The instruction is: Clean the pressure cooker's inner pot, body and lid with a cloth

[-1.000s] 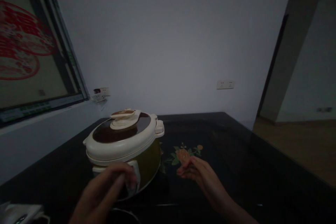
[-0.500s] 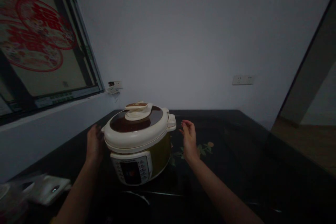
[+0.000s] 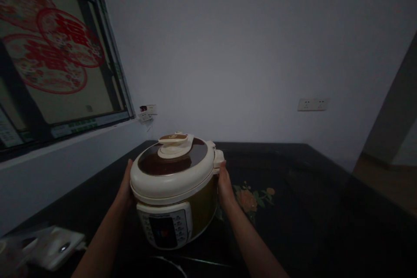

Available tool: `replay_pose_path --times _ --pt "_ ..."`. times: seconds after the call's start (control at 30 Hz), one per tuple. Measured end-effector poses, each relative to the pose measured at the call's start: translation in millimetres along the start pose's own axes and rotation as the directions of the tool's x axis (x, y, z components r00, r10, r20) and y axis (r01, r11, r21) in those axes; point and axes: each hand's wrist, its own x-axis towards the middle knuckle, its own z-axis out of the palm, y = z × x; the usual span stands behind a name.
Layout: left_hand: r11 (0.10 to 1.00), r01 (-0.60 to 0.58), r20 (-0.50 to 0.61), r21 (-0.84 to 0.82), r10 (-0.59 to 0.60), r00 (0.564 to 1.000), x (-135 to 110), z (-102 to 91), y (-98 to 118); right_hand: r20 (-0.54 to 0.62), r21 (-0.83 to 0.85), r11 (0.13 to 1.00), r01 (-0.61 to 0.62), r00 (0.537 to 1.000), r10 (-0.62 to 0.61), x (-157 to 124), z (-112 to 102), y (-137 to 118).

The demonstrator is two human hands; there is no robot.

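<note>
A cream and olive electric pressure cooker (image 3: 176, 186) stands on a black table (image 3: 309, 200), lid on, its control panel facing me. My left hand (image 3: 126, 184) presses against the cooker's left side, just under the lid rim. My right hand (image 3: 225, 184) is pressed flat against its right side, below the lid's hinge tab. Both hands clasp the cooker between them, and the fingertips are partly hidden behind its body.
A white object (image 3: 54, 247) lies at the table's near left corner. A cord (image 3: 182, 263) runs along the table in front of the cooker. A flower picture (image 3: 252, 197) marks the tabletop to the right. Wall sockets (image 3: 146, 112) sit behind, a window at left.
Both hands have closed in from beside the cooker and now press on its two sides. A second ago the left hand was at the control panel.
</note>
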Motion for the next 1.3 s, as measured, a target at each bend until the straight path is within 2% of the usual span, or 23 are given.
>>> replay_pose_path --times 0.1,0.23,0.37,0.53,0.73,0.8,0.9,1.03,1.1,1.2,1.3 --pt "1.0 -0.001 0.031 -0.03 0.002 1.0 2.9 1.4 -0.3 0.037 -0.027 0.998 -0.056 0.998 0.057 -4.7 3.9 -5.5" --pt "0.996 -0.061 0.011 -0.059 0.061 0.998 -6.5 15.9 4.4 0.121 -0.019 1.0 -0.021 0.992 0.023 -10.7 12.1 -15.8" --pt "0.993 -0.094 -0.02 -0.065 0.093 0.995 -19.5 31.1 10.0 0.09 0.001 0.999 -0.035 0.995 0.035 -12.4 16.1 -17.7" --pt "0.989 -0.109 0.005 -0.096 0.11 0.994 -15.6 27.9 8.0 0.093 0.05 0.997 -0.056 0.994 0.052 -12.3 16.6 -15.0" --pt "0.985 -0.161 -0.104 -0.054 0.155 0.982 -18.9 31.8 11.9 0.098 0.07 0.997 -0.018 0.995 0.012 -12.6 17.4 -10.2" --pt "0.988 -0.144 -0.069 -0.053 0.14 0.988 -23.3 35.0 14.9 0.093 0.088 0.996 -0.009 0.996 0.0 -11.9 17.0 -10.5" --pt "0.987 -0.142 0.042 -0.07 0.145 0.988 -31.7 42.1 19.2 0.105 0.114 0.993 -0.021 0.994 0.009 -10.5 13.5 -20.6" --pt "0.975 -0.206 0.059 -0.083 0.211 0.976 -47.1 58.2 23.2 0.086 0.111 0.994 0.014 0.996 -0.023 -10.2 4.8 -46.3" --pt "0.974 -0.201 0.099 -0.101 0.21 0.973 -52.9 64.3 23.4 0.058 0.112 0.993 0.024 0.998 -0.031 -11.7 1.8 -56.7" --pt "0.976 -0.165 0.2 -0.143 0.192 0.961 -53.0 64.1 20.9 0.03 0.126 0.992 0.016 0.999 -0.02 -16.5 0.7 -65.0" --pt "0.973 -0.165 0.212 -0.164 0.198 0.957 -43.7 56.6 16.1 -0.026 0.097 0.994 0.047 0.999 -0.045 -22.5 1.9 -68.4"
